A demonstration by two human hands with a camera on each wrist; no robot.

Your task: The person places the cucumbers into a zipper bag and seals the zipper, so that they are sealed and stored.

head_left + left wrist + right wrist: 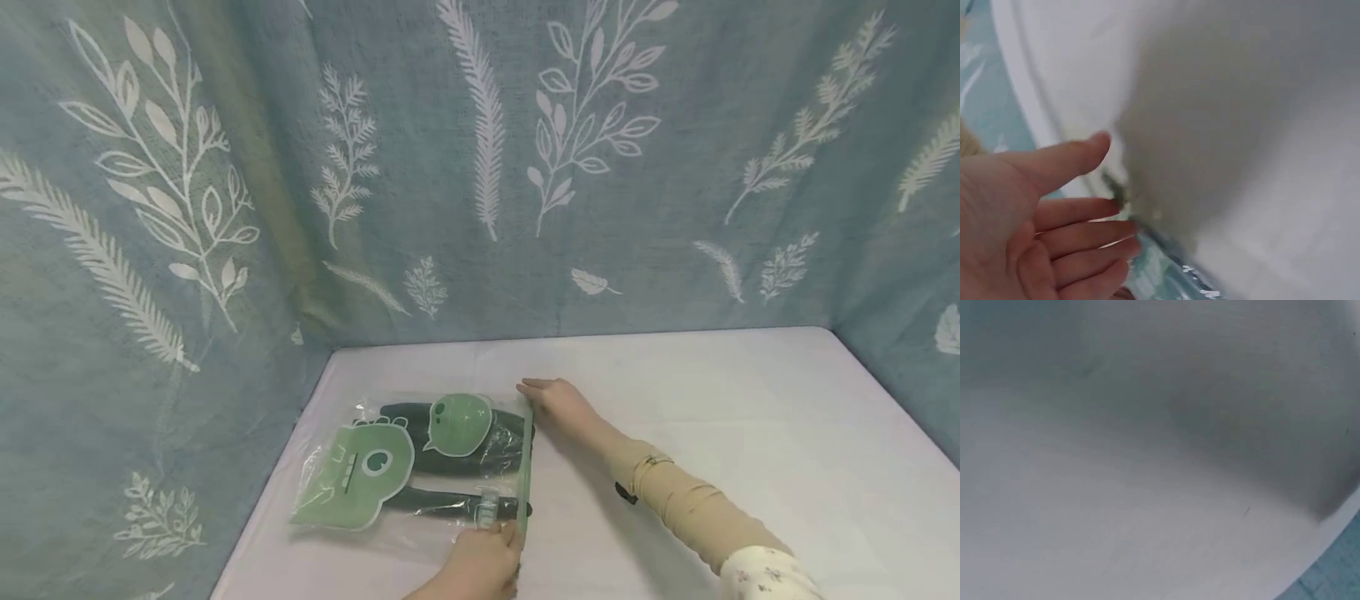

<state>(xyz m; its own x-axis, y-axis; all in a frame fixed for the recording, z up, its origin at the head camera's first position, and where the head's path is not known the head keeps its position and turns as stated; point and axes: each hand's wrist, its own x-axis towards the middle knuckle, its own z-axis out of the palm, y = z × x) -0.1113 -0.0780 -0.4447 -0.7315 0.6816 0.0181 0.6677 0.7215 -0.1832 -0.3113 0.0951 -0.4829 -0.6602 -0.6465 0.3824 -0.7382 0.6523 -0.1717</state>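
Observation:
A clear plastic zip bag (352,492) with green cartoon monster prints lies flat on the white table. Long dark things (431,501) show through it; their kind is unclear. The bag's green closure strip (525,467) runs along its right side. My left hand (483,562) is at the near end of that strip. In the left wrist view the left hand (1066,231) has its thumb apart from fairly straight fingers, their tips by the bag's edge. At the strip's far end, my right hand (566,408) touches the corner with its fingertips; their grip is unclear. The right wrist view does not show the hand.
The white tabletop (720,433) extends to the right of the bag. Blue-green curtains (525,167) with white leaf patterns hang behind the table and at both sides. A dark strap piece (626,493) sits at the right wrist.

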